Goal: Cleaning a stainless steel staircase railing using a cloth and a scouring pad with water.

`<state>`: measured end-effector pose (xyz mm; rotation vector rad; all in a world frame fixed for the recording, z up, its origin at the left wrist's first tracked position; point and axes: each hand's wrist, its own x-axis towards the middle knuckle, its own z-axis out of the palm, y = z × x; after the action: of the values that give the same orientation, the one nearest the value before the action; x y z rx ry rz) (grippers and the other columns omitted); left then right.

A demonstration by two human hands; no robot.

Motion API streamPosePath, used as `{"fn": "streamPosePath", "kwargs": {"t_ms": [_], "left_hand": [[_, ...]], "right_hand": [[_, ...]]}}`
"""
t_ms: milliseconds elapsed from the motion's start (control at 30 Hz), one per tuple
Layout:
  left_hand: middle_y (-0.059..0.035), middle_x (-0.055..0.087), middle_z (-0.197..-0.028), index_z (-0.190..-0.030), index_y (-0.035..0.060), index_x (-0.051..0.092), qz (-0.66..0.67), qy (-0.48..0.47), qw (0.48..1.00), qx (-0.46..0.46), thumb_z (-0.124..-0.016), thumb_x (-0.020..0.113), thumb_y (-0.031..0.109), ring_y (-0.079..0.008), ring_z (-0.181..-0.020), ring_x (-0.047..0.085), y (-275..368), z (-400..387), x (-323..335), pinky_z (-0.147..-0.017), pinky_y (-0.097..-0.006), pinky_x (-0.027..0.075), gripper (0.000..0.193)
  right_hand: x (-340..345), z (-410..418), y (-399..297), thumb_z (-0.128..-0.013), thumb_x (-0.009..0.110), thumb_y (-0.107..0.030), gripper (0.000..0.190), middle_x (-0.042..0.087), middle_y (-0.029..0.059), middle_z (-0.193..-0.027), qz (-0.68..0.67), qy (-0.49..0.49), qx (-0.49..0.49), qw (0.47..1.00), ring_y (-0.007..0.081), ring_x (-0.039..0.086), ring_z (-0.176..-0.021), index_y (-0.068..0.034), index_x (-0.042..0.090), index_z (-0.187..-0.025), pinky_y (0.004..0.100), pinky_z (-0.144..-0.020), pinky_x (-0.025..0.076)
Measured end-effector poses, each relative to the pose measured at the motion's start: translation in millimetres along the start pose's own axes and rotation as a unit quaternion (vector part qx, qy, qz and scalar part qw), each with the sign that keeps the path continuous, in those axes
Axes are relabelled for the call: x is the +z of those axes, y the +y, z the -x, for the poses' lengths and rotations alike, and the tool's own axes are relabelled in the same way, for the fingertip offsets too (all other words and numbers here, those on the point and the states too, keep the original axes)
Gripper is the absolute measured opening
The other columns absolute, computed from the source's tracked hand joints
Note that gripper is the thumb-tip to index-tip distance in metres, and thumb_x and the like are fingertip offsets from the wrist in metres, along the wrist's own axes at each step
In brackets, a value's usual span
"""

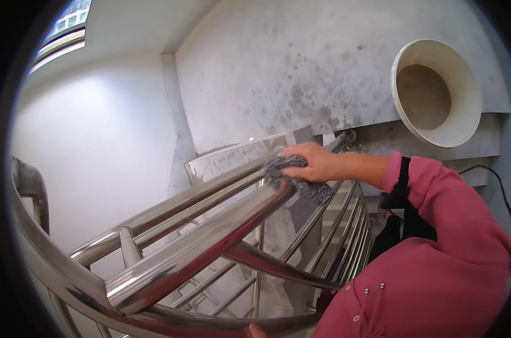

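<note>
My right hand (312, 162) grips a wet-looking, speckled grey cloth (310, 190) and presses it around the upper end of a thick stainless-steel handrail (188, 245). The hand and cloth are slightly blurred. Part of the cloth hangs over the rail's right side. At the bottom edge, only a fingertip or thumb of my left hand (256, 331) shows, at a curved steel rail (221, 325); the rest of that hand is out of frame. Reflections of pink run along the polished handrail.
A white plastic bucket (466, 105) holding murky brown water (424, 97) stands on the stairs at the upper right. Steel balusters (310, 224) slope beside me over a stairwell. Dark wet spots mark the grey landing (247, 76). A black cable (502, 186) curves along the right side.
</note>
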<state>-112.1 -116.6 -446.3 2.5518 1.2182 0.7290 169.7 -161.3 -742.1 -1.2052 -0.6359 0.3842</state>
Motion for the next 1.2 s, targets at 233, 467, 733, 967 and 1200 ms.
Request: {"fn": "streamPosePath", "kwargs": {"t_ms": [233, 467, 733, 967, 1200], "left_hand": [[-0.0329, 0.026, -0.141, -0.144, -0.01, 0.001, -0.042, 0.024, 0.998, -0.048, -0.072, 0.074, 0.011, -0.0375, -0.127, 0.038, 9.3, 3.6, 3.6, -0.107, -0.0459, 0.032, 0.105], [-0.0307, 0.025, -0.143, -0.144, -0.0096, 0.0, -0.017, 0.02, 1.0, -0.013, -0.073, 0.074, 0.012, -0.0366, -0.128, 0.036, 3.8, 1.0, 0.5, -0.108, -0.0458, 0.031, 0.105], [-0.0189, 0.02, -0.147, -0.149, 0.008, -0.007, 0.126, -0.006, 0.992, 0.019, -0.078, 0.056, -0.008, -0.0267, -0.13, 0.036, -22.0, 2.6, 7.0, -0.103, -0.0388, 0.036, 0.096], [-0.0174, 0.031, -0.139, -0.148, 0.0038, -0.001, 0.172, -0.055, 0.983, 0.015, -0.08, 0.06, -0.007, -0.0227, -0.113, 0.048, 2.2, -2.4, 5.8, -0.094, -0.033, 0.044, 0.093], [-0.0191, 0.042, -0.131, -0.146, -0.0038, 0.01, 0.158, -0.063, 0.983, 0.068, -0.079, 0.066, -0.001, -0.0227, -0.111, 0.051, 7.1, -8.1, 3.9, -0.093, -0.0298, 0.043, 0.087]], "right_hand": [[14.0, -15.0, -69.2, -0.08, 0.069, -0.021, 0.027, 0.061, 0.0168, -0.096, 0.017, 0.023, -0.18, 0.983, 0.035, 0.06, -0.086, 0.0, 0.063, -0.095, 0.0398, -0.075, 0.049], [12.7, 3.9, -57.6, -0.08, 0.069, -0.02, 0.026, 0.06, 0.0156, -0.1, 0.052, 0.043, -0.135, 0.989, 0.0352, 0.059, -0.089, -0.001, 0.063, -0.097, 0.0397, -0.077, 0.049], [4.8, -0.6, -56.3, -0.082, 0.067, -0.024, 0.029, 0.064, 0.0182, -0.095, 0.023, 0.04, -0.043, 0.998, 0.0349, 0.062, -0.085, -0.001, 0.064, -0.099, 0.0393, -0.074, 0.049], [53.3, -105.5, -267.1, -0.084, 0.061, -0.038, 0.044, 0.064, 0.0178, -0.069, -0.182, -0.153, -0.08, 0.968, 0.0246, 0.061, -0.062, 0.006, 0.064, -0.082, 0.0369, -0.061, 0.048], [47.3, -63.3, -233.8, -0.087, 0.06, -0.024, 0.028, 0.061, 0.0204, -0.089, 0.079, -0.005, -0.3, 0.951, 0.0347, 0.061, -0.081, 0.002, 0.062, -0.099, 0.0397, -0.072, 0.049]]}}
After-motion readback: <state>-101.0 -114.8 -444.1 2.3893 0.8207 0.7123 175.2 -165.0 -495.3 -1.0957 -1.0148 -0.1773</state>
